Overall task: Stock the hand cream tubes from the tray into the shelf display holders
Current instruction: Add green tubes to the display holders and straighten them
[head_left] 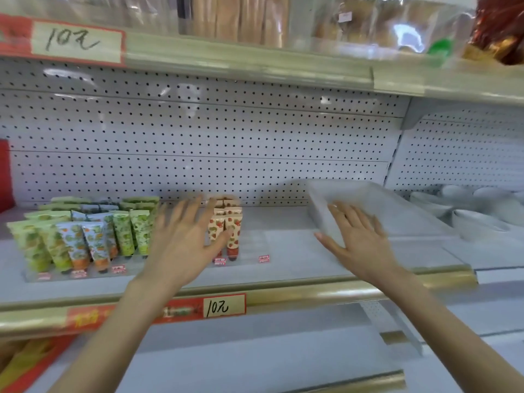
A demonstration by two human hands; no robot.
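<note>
Hand cream tubes (85, 236) stand cap-down in rows inside the clear display holders (34, 276) on the left half of the shelf (283, 251): green-printed ones at the far left, blue-and-orange ones beside them, more green ones next, and then, across a gap, 2 rows of strawberry-print tubes (234, 222). The translucent tray (382, 199) sits on the same shelf well to the right, tipped at an angle, with stacked white bowls (467, 205) just beyond it. No tubes show through its walls, though the blur makes that uncertain. Both hands are apart and flat, fingers straight and spread, gripping nothing. The left hand (184, 239) hovers in front of the strawberry rows, its thumb overlapping them in the view, but contact cannot be told. The right hand (357, 239) lies across the tray's near left wall and seems to touch it. Judging from this, the step in hand is a final tidying of the display or a handling of the tray, with the stocking largely done. To do it well, the left hand should press lightly and evenly against the front strawberry tubes so they sit upright and flush, not shoved sideways, since the tubes are tall, narrow and balanced on their caps, and 1 knock could topple a whole row. The right hand should curl round the tray wall before lifting, keeping the tray level and clear of the bowls.
</note>
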